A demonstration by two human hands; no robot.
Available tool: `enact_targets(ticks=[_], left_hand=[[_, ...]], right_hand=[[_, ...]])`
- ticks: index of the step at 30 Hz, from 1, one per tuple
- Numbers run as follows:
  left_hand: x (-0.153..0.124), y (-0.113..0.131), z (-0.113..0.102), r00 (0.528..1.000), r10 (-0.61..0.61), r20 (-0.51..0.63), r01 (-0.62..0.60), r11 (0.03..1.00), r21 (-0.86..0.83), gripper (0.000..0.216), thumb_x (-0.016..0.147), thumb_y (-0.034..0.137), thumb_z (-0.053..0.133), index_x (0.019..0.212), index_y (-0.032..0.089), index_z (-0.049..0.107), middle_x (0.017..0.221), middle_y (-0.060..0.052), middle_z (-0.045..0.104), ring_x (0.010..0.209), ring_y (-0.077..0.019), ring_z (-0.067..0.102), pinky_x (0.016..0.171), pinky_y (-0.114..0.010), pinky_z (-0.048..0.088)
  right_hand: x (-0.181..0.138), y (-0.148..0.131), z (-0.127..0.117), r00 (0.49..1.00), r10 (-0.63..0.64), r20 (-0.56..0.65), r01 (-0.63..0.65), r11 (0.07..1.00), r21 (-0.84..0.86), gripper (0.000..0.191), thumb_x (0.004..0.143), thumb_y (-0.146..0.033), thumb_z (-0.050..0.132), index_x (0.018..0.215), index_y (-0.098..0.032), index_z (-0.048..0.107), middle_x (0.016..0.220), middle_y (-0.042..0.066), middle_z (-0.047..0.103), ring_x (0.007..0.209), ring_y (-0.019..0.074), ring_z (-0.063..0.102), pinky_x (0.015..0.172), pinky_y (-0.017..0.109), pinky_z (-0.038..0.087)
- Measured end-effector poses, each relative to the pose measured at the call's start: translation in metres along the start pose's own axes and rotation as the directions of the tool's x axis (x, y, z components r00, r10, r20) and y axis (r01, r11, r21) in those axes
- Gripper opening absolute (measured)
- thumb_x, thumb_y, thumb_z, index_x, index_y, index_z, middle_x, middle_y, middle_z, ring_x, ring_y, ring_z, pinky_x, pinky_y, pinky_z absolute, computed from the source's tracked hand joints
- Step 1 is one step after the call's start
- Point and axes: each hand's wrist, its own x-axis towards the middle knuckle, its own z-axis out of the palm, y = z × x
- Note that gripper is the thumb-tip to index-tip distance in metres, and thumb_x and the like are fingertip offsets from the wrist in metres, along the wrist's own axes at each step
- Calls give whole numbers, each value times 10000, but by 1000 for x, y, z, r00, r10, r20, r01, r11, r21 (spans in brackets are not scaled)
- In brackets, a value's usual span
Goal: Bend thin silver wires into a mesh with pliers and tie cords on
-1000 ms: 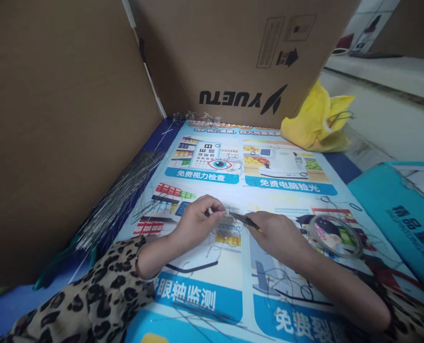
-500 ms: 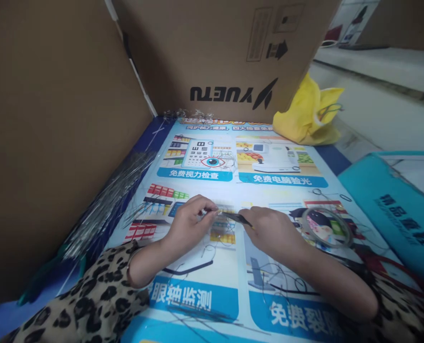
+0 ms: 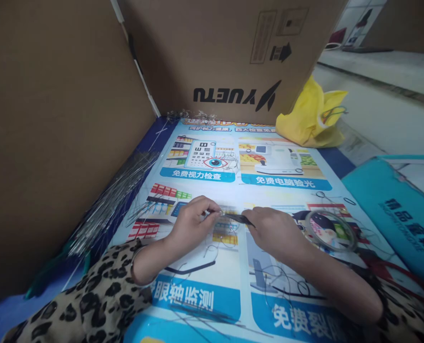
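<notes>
Over the middle of the printed poster, my right hand (image 3: 274, 231) is wrapped round dark, narrow-jawed pliers (image 3: 237, 218), which point left. Their tips meet the fingertips of my left hand (image 3: 192, 223). Thumb and forefinger of that hand pinch a small, shiny bit of wire (image 3: 220, 213), its shape too fine to make out. The pliers' handles are hidden inside my right fist. Thin loose wires (image 3: 283, 281) curl on the poster below my right forearm, and a few dark straight wires (image 3: 205, 312) lie near the front.
A bundle of silvery wires (image 3: 108, 209) lies at left beside a cardboard wall (image 3: 55, 143). Small wire pieces (image 3: 197, 116) sit at the back, by a cardboard box (image 3: 226, 47). To the right are a tape roll (image 3: 307, 224), a yellow bag (image 3: 305, 121) and a teal box (image 3: 383, 195).
The whole view has shifted slightly, with things appearing a little farther right. Both hands keep nearly the same grip, and the pliers look a little more level.
</notes>
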Motion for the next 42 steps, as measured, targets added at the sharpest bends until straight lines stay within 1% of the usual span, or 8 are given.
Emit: enact_targets(ticks=[8, 15, 22, 29, 32, 35, 39, 42], left_hand=[[2, 1, -3, 1000, 1, 9, -1, 1000, -23, 54, 755, 117, 567, 744, 158, 601, 738, -10, 613, 722, -118, 565, 692, -241, 435], [3, 2, -2, 998, -63, 23, 65, 996, -69, 65, 739, 113, 565, 739, 162, 606, 725, -2, 616, 692, -112, 570, 665, -232, 449], [5, 1, -2, 997, -67, 35, 70, 994, -89, 67, 738, 114, 557, 719, 165, 596, 710, 2, 616, 679, -110, 567, 652, -236, 454], [5, -3, -1, 993, -93, 72, 101, 988, -120, 56, 749, 122, 553, 733, 159, 592, 725, -2, 618, 688, -108, 570, 648, -230, 452], [5, -6, -1, 998, -36, 50, 42, 991, -126, 53, 756, 119, 557, 738, 155, 592, 740, -8, 617, 715, -111, 574, 683, -240, 457], [4, -9, -1, 998, 69, -3, -69, 991, -112, 68, 763, 108, 558, 746, 159, 598, 761, -20, 619, 753, -119, 579, 724, -260, 463], [3, -11, -1, 971, 230, -65, -235, 969, -73, 97, 771, 98, 551, 784, 174, 610, 775, -37, 629, 780, -136, 579, 732, -286, 476], [4, -10, -2, 942, 315, -115, -321, 946, -45, 113, 765, 80, 549, 773, 176, 609, 761, -42, 632, 769, -142, 578, 712, -294, 482]], right_hand=[[1, 1, 2, 1000, -4, 16, 4, 1000, 12, 175, 825, -214, 413, 839, -216, 587, 753, 13, 623, 684, 145, 560, 530, 256, 226], [1, 1, 3, 1000, -12, -5, 12, 1000, 19, 185, 827, -200, 408, 818, -203, 593, 746, 19, 626, 687, 144, 567, 540, 259, 247], [0, 2, 8, 997, -27, -67, 26, 1000, -18, 192, 822, -190, 421, 854, -202, 611, 734, 26, 623, 673, 148, 555, 533, 261, 231], [0, 7, 18, 972, -107, -211, 83, 989, -120, 256, 800, -125, 428, 957, -175, 624, 748, 46, 613, 688, 159, 518, 588, 277, 258], [-1, 9, 17, 945, -141, -294, 90, 980, -179, 275, 825, -131, 408, 980, -176, 631, 732, 53, 597, 691, 167, 494, 612, 292, 263], [0, 9, 16, 926, -151, -346, 88, 977, -193, 248, 832, -174, 433, 965, -184, 643, 706, 49, 576, 698, 170, 475, 631, 298, 267], [1, 9, 16, 907, -145, -396, 90, 984, -152, 235, 807, -172, 462, 947, -186, 650, 708, 46, 572, 727, 172, 469, 663, 298, 282], [1, 10, 16, 898, -139, -419, 93, 988, -127, 226, 801, -182, 472, 931, -183, 656, 713, 48, 572, 743, 180, 467, 676, 304, 291]])
